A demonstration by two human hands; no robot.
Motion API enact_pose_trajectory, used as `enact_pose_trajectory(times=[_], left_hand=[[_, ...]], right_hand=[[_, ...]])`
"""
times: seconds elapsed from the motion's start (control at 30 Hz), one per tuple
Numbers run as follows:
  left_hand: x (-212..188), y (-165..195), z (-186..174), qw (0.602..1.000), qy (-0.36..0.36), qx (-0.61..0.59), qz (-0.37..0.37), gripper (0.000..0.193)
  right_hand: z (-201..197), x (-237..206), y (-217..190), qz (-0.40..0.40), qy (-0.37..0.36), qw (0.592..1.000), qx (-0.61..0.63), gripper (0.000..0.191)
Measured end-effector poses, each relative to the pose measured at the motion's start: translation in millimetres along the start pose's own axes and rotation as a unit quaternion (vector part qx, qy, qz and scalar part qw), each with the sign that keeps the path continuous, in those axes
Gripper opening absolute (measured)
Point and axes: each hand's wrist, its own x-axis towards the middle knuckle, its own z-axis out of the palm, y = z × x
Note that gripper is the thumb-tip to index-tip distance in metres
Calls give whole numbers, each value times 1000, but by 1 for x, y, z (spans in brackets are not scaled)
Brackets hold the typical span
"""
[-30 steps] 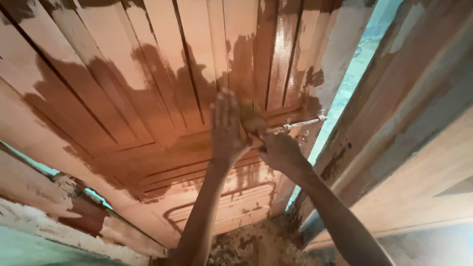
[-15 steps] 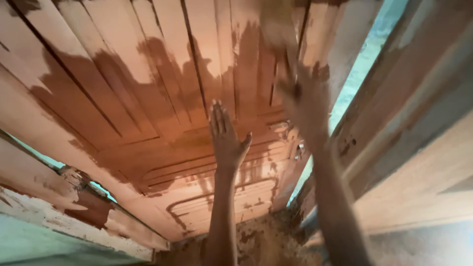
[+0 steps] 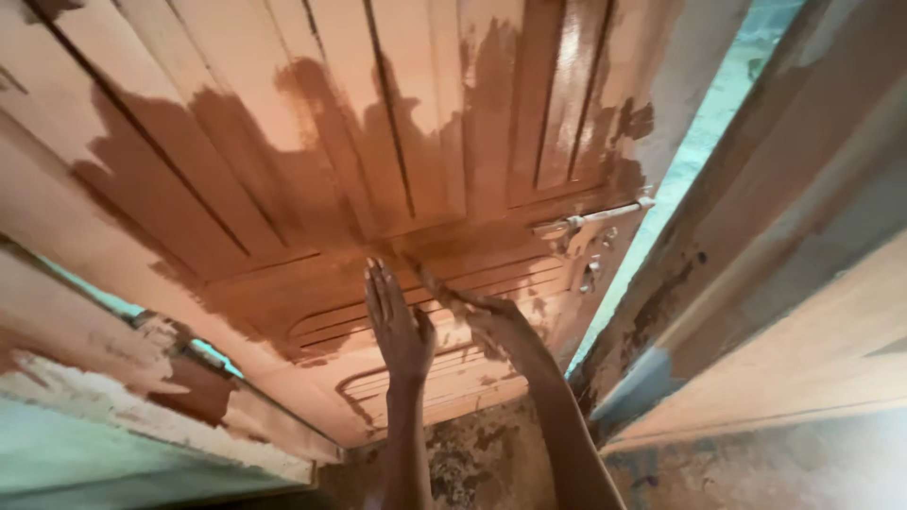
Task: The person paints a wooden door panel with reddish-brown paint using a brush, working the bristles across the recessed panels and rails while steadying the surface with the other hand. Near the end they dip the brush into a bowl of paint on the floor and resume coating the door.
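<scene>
- Behind the hands stood a panelled wooden door (image 3: 283, 142), partly coated with a darker brown finish; the pale bare wood remained along its left and lower edges.
- Left hand (image 3: 397, 326) lay flat and open against the door's lower panel, fingers spread upward, holding nothing; judged to be bracing the door.
- Right hand (image 3: 496, 326) was closed in a grip on a thin brush-like tool (image 3: 436, 283), its far end blurred against the wet coat near the middle rail; the tool's kind could not be confirmed.
- Metal latch bolt (image 3: 590, 219) projected at the door's right edge, just above and right of the right hand, an obstruction to strokes there.
- Door frame (image 3: 756, 236) stood close on the right, with a narrow gap between.
- Rough floor (image 3: 472, 463) lay below.
</scene>
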Motion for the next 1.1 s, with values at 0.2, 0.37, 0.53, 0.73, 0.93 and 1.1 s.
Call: enact_pose_trajectory(times=[0.2, 0.37, 0.53, 0.73, 0.93, 1.1], left_hand=[[0, -12, -1, 999, 2, -47, -13, 78], [-4, -16, -2, 998, -30, -26, -56, 85], [-12, -17, 4, 997, 0, 10, -83, 90], [-32, -18, 17, 993, 71, 20, -89, 81], [-30, -4, 43, 998, -5, 27, -54, 81], [-31, 18, 54, 999, -25, -15, -45, 81]], right_hand=[[-31, -7, -29, -207, 140, 953, 168, 66], [-49, -22, -36, -215, 371, 897, 106, 63], [27, 15, -7, -33, 247, 967, -51, 64], [70, 21, 40, 76, -1, 997, -33, 68], [-53, 21, 3, -148, 65, 939, 304, 52], [-88, -21, -31, -187, 348, 905, 159, 60]])
